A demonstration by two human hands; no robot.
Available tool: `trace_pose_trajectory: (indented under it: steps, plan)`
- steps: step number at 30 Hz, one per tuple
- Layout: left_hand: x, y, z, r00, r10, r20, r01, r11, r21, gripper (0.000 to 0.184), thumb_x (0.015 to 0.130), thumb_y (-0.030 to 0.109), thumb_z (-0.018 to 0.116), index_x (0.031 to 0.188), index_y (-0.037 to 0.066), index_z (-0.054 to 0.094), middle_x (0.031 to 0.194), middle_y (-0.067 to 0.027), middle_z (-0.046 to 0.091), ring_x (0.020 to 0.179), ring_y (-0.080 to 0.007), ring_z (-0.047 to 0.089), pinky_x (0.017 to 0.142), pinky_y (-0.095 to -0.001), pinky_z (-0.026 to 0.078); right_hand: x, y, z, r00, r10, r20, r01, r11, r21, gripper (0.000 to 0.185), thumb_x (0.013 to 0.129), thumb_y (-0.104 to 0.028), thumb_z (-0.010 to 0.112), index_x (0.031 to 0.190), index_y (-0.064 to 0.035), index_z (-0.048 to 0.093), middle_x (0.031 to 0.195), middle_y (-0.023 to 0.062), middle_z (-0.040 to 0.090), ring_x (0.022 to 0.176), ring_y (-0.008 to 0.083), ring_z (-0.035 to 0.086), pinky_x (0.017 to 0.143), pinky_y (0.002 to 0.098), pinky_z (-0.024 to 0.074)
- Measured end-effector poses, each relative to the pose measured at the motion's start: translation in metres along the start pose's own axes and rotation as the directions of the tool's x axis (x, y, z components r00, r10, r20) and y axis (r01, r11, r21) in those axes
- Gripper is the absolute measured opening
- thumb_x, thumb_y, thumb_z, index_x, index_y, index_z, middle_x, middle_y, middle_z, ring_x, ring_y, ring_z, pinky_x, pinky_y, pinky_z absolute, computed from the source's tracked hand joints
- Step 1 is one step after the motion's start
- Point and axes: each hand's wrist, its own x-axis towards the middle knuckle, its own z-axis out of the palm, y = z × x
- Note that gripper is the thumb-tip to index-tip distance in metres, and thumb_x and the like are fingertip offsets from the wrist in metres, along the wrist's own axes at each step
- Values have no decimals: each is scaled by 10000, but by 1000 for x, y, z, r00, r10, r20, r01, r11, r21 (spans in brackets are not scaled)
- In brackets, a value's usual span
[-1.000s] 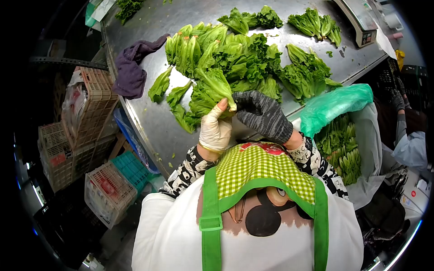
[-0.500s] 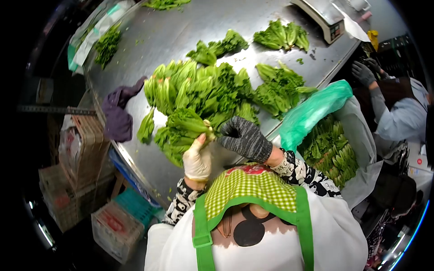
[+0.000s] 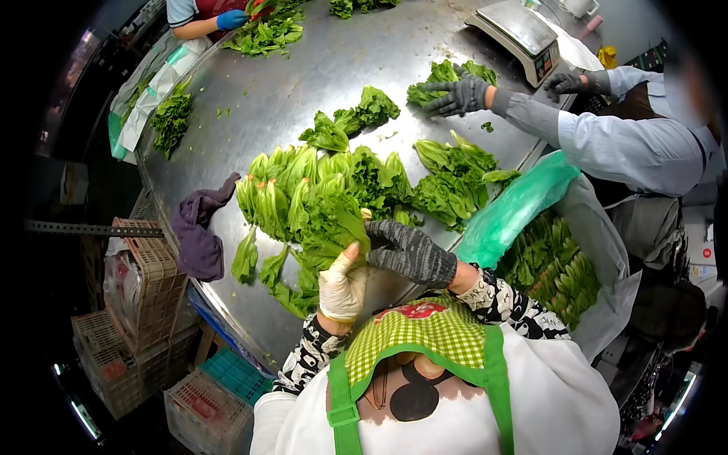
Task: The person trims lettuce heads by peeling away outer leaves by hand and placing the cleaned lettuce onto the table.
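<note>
A leafy green lettuce head (image 3: 332, 231) is held in front of me at the near edge of the table. My left hand (image 3: 343, 290), in a whitish glove, is closed on its lower side with the thumb against the leaves. From the other side my right hand (image 3: 413, 254), in a dark grey knit glove, closes around the stem end; its fingertips are partly hidden. Just beyond my hands lies a pile of lettuce heads (image 3: 284, 182), several cut ends facing left. Loose leaves (image 3: 246, 258) lie left of the held head.
A metal table (image 3: 250, 95) carries more lettuce (image 3: 455, 178) and a weighing scale (image 3: 519, 38). A purple cloth (image 3: 199, 231) hangs over its left edge. At right stands a lined bag of lettuce (image 3: 557, 258). Two co-workers' gloved hands (image 3: 459, 95) (image 3: 231, 20) reach over lettuce. Crates (image 3: 148, 288) stand left.
The held lettuce has turned more upright in my hands. At right, a co-worker's grey-gloved hand has reached over the table to a lettuce bunch. A blue-gloved hand now shows at top left.
</note>
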Motion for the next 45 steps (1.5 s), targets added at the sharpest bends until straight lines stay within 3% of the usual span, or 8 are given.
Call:
trace_pose_trajectory:
  steps: [10, 16, 19, 32, 35, 37, 42, 45]
  plan:
    - [17, 5, 29, 997, -57, 57, 41, 969, 244, 293, 820, 56, 629, 1110, 49, 592, 1067, -39, 631, 967, -180, 591, 877, -337, 455, 15, 2, -16, 995, -83, 57, 96, 945, -313, 414, 909, -140, 558, 1281, 22, 473, 1213, 204, 540, 1067, 291, 564, 907, 372, 456]
    - [42, 3, 46, 982, 5, 186, -77, 922, 379, 565, 824, 251, 698, 1251, -44, 473, 1193, -124, 554, 1063, -209, 554, 913, -348, 439, 32, 14, -79, 857, -425, 291, 420, 249, -873, 321, 891, -146, 565, 1193, -37, 564, 1120, 219, 579, 955, 305, 604, 796, 357, 511]
    - [51, 3, 48, 965, -9, 261, -85, 933, 349, 690, 835, 294, 686, 1349, -45, 374, 1295, -175, 486, 1132, -265, 531, 935, -348, 436, 63, -33, -115, 962, 40, -269, -93, 977, -189, 319, 897, -215, 600, 1163, -44, 561, 1004, 136, 622, 758, 200, 638, 664, 301, 532]
    - [37, -13, 45, 943, -236, 234, 142, 922, 359, 594, 870, 271, 644, 1302, -68, 418, 1194, -202, 560, 1003, -252, 598, 881, -341, 465, 143, 2, -358, 671, 306, -675, -455, 889, -50, 326, 916, -237, 594, 1175, -47, 536, 846, 71, 643, 640, 176, 636, 566, 299, 545]
    - [35, -16, 48, 939, -263, 221, 166, 911, 379, 588, 873, 278, 646, 1298, -62, 425, 1186, -193, 566, 993, -245, 598, 878, -340, 462, 131, -5, -365, 717, 116, -687, -581, 643, -498, 536, 874, -288, 638, 1302, -17, 461, 983, 148, 631, 750, 209, 624, 658, 316, 524]
    - [32, -17, 48, 939, -270, 215, 171, 905, 389, 583, 876, 275, 642, 1300, -60, 425, 1182, -190, 570, 983, -242, 601, 874, -338, 463, 116, -6, -360, 840, -162, -518, -504, 123, -855, 595, 847, -309, 655, 1301, 18, 453, 1163, 240, 592, 1038, 295, 619, 881, 370, 501]
    - [27, -16, 49, 944, -259, 202, 158, 897, 413, 569, 875, 277, 643, 1294, -52, 441, 1167, -180, 584, 958, -239, 608, 859, -332, 467, 55, -47, -311, 859, 474, -192, -215, -6, -976, 931, 627, -240, 782, 1404, -21, 319, 1289, 252, 502, 1130, 349, 551, 966, 373, 443]
    - [25, -19, 47, 943, -259, 208, 156, 898, 412, 557, 870, 270, 646, 1284, -51, 456, 1160, -175, 590, 953, -230, 613, 854, -328, 471, 28, -46, -266, 835, 450, -316, -241, -217, -946, 1048, 577, -182, 804, 1455, -117, 235, 1388, 228, 396, 1160, 355, 512, 980, 392, 425]
